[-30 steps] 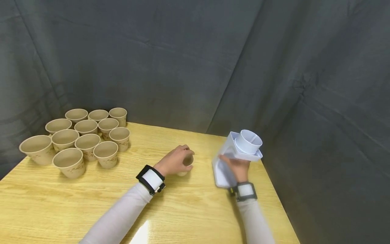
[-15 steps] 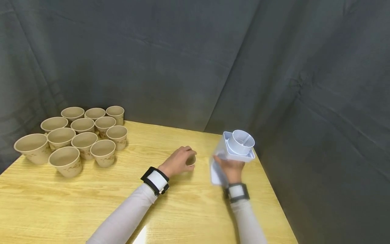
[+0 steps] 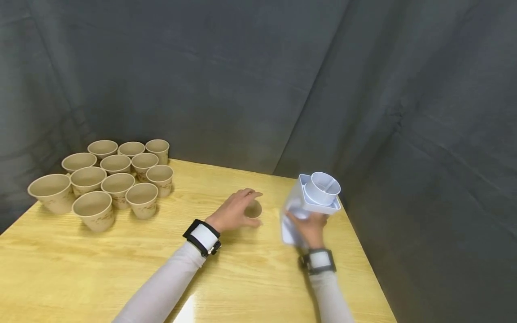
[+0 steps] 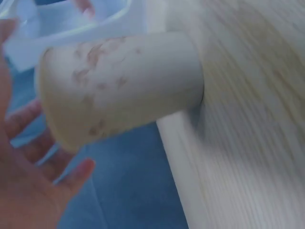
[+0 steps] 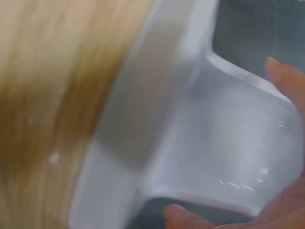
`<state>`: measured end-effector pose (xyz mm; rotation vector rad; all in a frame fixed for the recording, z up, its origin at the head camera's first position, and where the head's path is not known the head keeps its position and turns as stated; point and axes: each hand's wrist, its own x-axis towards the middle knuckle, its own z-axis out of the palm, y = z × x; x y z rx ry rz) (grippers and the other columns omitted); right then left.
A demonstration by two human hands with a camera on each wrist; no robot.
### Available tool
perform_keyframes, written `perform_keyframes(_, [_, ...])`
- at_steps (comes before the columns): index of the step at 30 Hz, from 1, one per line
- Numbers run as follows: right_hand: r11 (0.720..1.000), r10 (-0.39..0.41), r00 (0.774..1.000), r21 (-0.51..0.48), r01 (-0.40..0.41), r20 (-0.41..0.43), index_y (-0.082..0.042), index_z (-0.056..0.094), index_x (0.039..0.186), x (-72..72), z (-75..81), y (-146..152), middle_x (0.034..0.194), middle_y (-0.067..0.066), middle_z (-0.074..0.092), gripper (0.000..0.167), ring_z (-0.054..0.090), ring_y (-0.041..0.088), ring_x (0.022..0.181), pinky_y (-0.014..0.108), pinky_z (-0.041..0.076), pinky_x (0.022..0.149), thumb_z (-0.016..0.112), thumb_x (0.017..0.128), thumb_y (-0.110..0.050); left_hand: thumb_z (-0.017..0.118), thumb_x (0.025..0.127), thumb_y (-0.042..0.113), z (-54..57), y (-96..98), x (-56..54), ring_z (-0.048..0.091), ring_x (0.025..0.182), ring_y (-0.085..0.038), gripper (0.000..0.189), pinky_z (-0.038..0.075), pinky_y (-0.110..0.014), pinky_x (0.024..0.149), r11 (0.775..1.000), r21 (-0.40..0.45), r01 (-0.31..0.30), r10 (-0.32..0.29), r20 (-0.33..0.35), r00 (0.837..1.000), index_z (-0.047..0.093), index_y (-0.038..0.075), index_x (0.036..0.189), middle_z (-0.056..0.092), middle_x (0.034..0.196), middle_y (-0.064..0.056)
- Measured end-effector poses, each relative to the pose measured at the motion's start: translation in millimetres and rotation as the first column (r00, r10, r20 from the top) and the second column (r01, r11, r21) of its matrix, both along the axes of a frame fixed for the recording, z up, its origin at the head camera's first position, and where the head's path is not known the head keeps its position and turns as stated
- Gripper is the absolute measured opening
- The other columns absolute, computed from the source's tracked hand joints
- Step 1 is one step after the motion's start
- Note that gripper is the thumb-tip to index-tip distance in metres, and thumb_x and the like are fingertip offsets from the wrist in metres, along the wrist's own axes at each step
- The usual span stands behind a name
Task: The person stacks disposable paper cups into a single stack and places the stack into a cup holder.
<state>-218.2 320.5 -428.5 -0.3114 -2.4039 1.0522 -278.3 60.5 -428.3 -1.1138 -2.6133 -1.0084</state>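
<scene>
A small beige paper cup (image 3: 253, 209) with a brown print stands upright on the table near the middle. My left hand (image 3: 234, 211) is beside it, fingers and thumb spread around the cup. In the left wrist view the fingers lie behind the cup (image 4: 121, 90), with a gap showing at the lower fingers. To the right stands a white plastic stand (image 3: 288, 229) with a short round tube on top. My right hand (image 3: 310, 226) grips its upright below the tube; the right wrist view has the fingertips past both edges of the white upright (image 5: 228, 138). Motion blurs this hand.
Several beige paper cups (image 3: 117, 184) of different sizes stand in rows at the left of the wooden table (image 3: 226, 278). Dark grey curtains (image 3: 202, 80) hang behind the table and along its right edge.
My left fingers have spread wider, away from the small paper cup. My right hand and the white stand have shifted slightly left. The rows of cups stay put.
</scene>
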Motion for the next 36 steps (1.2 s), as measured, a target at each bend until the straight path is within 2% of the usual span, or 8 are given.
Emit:
perform_keyframes(3, [0.996,-0.019,0.98,0.094,0.0,0.196,0.011,0.027,0.14,14.0,7.9,5,0.138,0.037,0.027,0.105,0.027,0.054,0.126,0.066,0.029,0.102,0.082,0.07,-0.045,0.064,0.084,0.059,4.9,-15.6,0.3,0.042,0.134,-0.025,0.074,0.035,-0.048,0.111,0.999,0.047,0.027,-0.031,0.071,0.997,0.045,0.02,0.143,0.045,0.145,-0.003])
perform_keyframes(5, [0.983,-0.016,0.959,0.178,-0.036,0.284,0.017,0.033,0.132,23.1,10.4,8,0.133,0.039,0.033,0.095,0.031,0.054,0.122,0.064,0.034,0.1,0.077,0.074,-0.045,0.059,0.089,0.057,8.4,-28.7,-0.4,0.043,0.134,-0.025,0.065,0.036,-0.048,0.11,0.997,0.07,0.02,-0.026,0.073,0.997,0.048,0.019,0.141,0.047,0.144,-0.003])
perform_keyframes(9, [0.973,0.094,0.946,0.174,-0.154,0.311,0.014,0.047,0.122,36.3,11.9,5,0.122,0.033,0.049,0.07,0.049,0.047,0.112,0.056,0.045,0.094,0.076,0.078,-0.033,0.059,0.094,0.043,15.9,-57.3,-4.9,0.051,0.127,-0.027,0.049,0.042,-0.046,0.106,0.997,0.065,-0.042,0.044,-0.021,0.999,0.056,0.015,0.133,0.055,0.136,-0.007])
perform_keyframes(12, [0.956,0.25,0.927,0.084,-0.283,0.28,0.009,0.046,0.13,38.5,10.8,-6,0.127,0.03,0.051,0.072,0.054,0.045,0.113,0.054,0.049,0.093,0.079,0.077,-0.026,0.064,0.091,0.03,21.1,-77.8,-9.4,0.055,0.121,-0.03,0.043,0.045,-0.046,0.101,0.993,0.025,-0.112,0.114,-0.112,0.987,0.059,0.011,0.129,0.058,0.13,-0.011])
perform_keyframes(19, [0.83,0.555,0.794,-0.104,-0.548,0.247,-0.002,0.028,0.147,11.1,-7.8,-39,0.15,0.023,0.032,0.097,0.037,0.046,0.134,0.056,0.036,0.108,0.085,0.069,-0.013,0.071,0.084,0.015,26.5,-120.8,-20.6,0.058,0.112,-0.035,0.043,0.048,-0.049,0.092,0.962,-0.029,-0.273,0.257,-0.247,0.934,0.061,0.003,0.124,0.061,0.122,-0.018])
perform_keyframes(27, [0.702,0.711,0.66,-0.292,-0.649,0.241,-0.003,0.026,0.15,-17.4,13.6,-72,0.147,0.019,0.04,0.102,0.042,0.04,0.132,0.056,0.035,0.109,0.085,0.066,-0.003,0.071,0.081,0.012,29.8,-160.3,-35.1,0.052,0.116,-0.045,0.045,0.043,-0.057,0.095,0.894,-0.061,-0.443,0.423,-0.207,0.882,0.06,-0.002,0.122,0.055,0.127,-0.026])
perform_keyframes(31, [0.651,0.755,0.623,-0.349,-0.674,0.205,-0.006,0.038,0.145,-34.1,7.3,-76,0.134,0.012,0.055,0.091,0.054,0.027,0.12,0.045,0.041,0.105,0.084,0.066,0.002,0.07,0.08,0.011,28.7,-179.1,-42.4,0.044,0.125,-0.05,0.048,0.038,-0.062,0.098,0.857,-0.11,-0.504,0.486,-0.155,0.86,0.059,-0.002,0.125,0.045,0.14,-0.028])
perform_keyframes(36, [0.61,0.785,0.608,-0.321,-0.724,0.12,-0.005,0.051,0.135,-45.5,-4.3,-79,0.123,0.011,0.062,0.077,0.059,0.02,0.109,0.038,0.044,0.098,0.084,0.066,0.002,0.066,0.08,0.01,22.9,-194.6,-50.8,0.039,0.127,-0.054,0.051,0.034,-0.064,0.102,0.847,-0.137,-0.513,0.502,-0.11,0.858,0.058,-0.002,0.128,0.04,0.145,-0.029])
